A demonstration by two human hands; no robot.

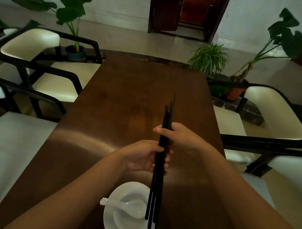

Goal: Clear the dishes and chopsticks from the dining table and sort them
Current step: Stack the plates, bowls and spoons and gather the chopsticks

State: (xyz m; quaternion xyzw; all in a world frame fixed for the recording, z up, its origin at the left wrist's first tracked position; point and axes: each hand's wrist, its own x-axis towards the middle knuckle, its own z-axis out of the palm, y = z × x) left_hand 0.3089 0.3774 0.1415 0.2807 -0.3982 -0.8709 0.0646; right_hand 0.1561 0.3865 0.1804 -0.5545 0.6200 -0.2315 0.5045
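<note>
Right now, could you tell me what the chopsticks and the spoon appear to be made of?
The chopsticks, gripped by both hands, look like black plastic or lacquered wood: uniformly dark and smooth. The spoon in the bowl looks like glazed white ceramic, glossy with soft highlights.

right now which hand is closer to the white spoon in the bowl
Left. The left hand grips the black chopsticks just above the spoon, which lies in the bowl. The right hand holds the same bundle higher up, farther across the table.

Spoon [123,205] in bowl [128,218] on plate [109,222], chopsticks [162,152] above.
</note>
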